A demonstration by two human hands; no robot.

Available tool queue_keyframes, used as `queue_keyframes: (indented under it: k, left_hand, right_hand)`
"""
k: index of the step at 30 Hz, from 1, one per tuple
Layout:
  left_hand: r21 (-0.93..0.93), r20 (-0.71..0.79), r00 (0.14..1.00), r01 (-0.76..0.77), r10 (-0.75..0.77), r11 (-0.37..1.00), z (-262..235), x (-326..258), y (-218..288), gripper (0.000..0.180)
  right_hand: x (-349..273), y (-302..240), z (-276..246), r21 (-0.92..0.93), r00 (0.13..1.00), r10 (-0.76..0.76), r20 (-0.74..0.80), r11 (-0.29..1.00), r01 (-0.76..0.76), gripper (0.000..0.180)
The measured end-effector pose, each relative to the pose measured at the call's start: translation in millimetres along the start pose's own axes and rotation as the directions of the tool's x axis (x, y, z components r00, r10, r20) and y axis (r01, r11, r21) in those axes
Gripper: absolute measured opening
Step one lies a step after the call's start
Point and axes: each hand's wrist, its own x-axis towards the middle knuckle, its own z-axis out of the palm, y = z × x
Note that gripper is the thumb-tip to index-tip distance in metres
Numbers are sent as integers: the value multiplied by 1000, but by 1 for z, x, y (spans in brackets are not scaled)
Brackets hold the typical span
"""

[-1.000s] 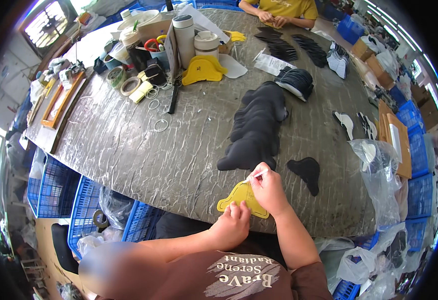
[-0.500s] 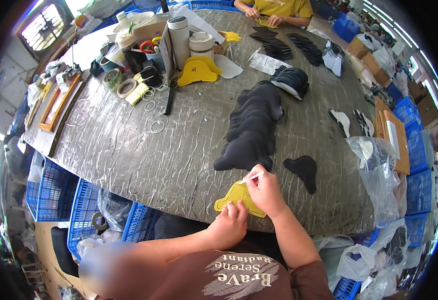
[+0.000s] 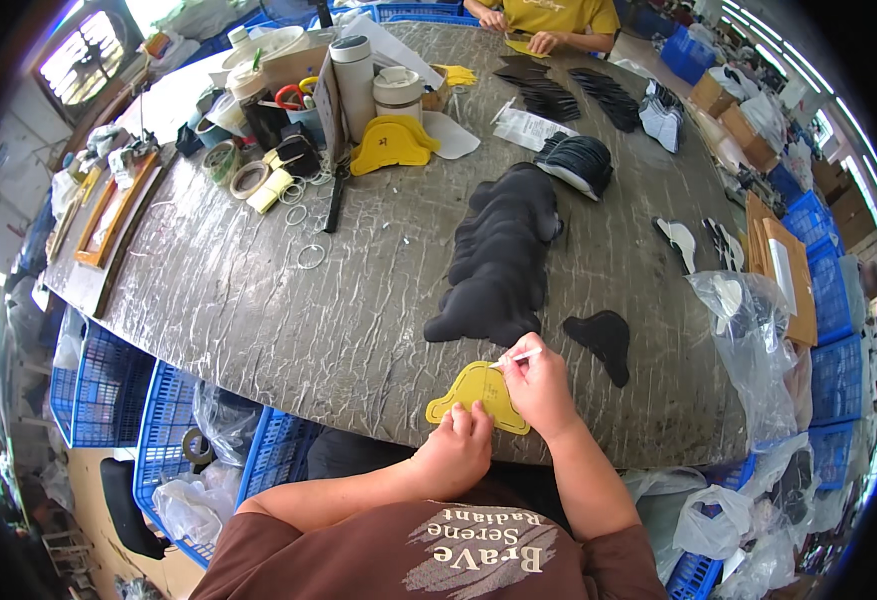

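Note:
A flat yellow template (image 3: 452,396) with narrow slots along its rim lies at the table's near edge. My left hand (image 3: 458,448) presses its lower side down, fingers bent onto the surface. In my right hand (image 3: 540,388) is a slim white marking pen (image 3: 524,355), pinched between thumb and fingers, its tip at the template's top edge. Whatever lies beneath the template is hidden. Just beyond my hands runs an overlapping row of black cut pieces (image 3: 498,255). One separate black piece (image 3: 603,342) lies to the right of my right hand.
Yellow templates (image 3: 394,145), a white bottle (image 3: 354,85) and scissors (image 3: 293,95) crowd the back left. Farther off are black strips (image 3: 541,92) and a bundle of dark pieces (image 3: 575,163). A plastic bag (image 3: 753,350) hangs at the right edge. Across the table works another person (image 3: 548,25).
My right hand has moved the pen slightly right along the template's upper edge, showing more of the template's face. My left hand still presses in the same place.

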Motion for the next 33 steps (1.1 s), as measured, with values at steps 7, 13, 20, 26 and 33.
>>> queue_keyframes:
  k: [7, 13, 20, 26, 33]
  left_hand:
    - [-5, 9, 1000, -6, 6, 1000, 2, 0, -1, 65]
    - [-86, -119, 993, 1, -12, 996, 1, 0, -2, 37]
    - [-23, 6, 1000, 4, -4, 1000, 1, 0, 0, 64]
    - [-21, 3, 1000, 14, -14, 1000, 4, -2, 0, 65]
    - [-13, 18, 1000, 21, -21, 1000, 4, -2, 1, 68]
  right_hand:
    - [-6, 2, 1, -34, 998, -39, -49, 999, 38, 9]
    - [-14, -1, -9, -74, 997, -36, -63, 997, 31, 10]
    - [-44, 9, -10, -70, 987, -94, -132, 994, 86, 11]
    - [-63, 1, -15, -82, 982, -118, -146, 991, 107, 12]
    - [-87, 5, -23, -98, 973, -140, -182, 987, 124, 12]
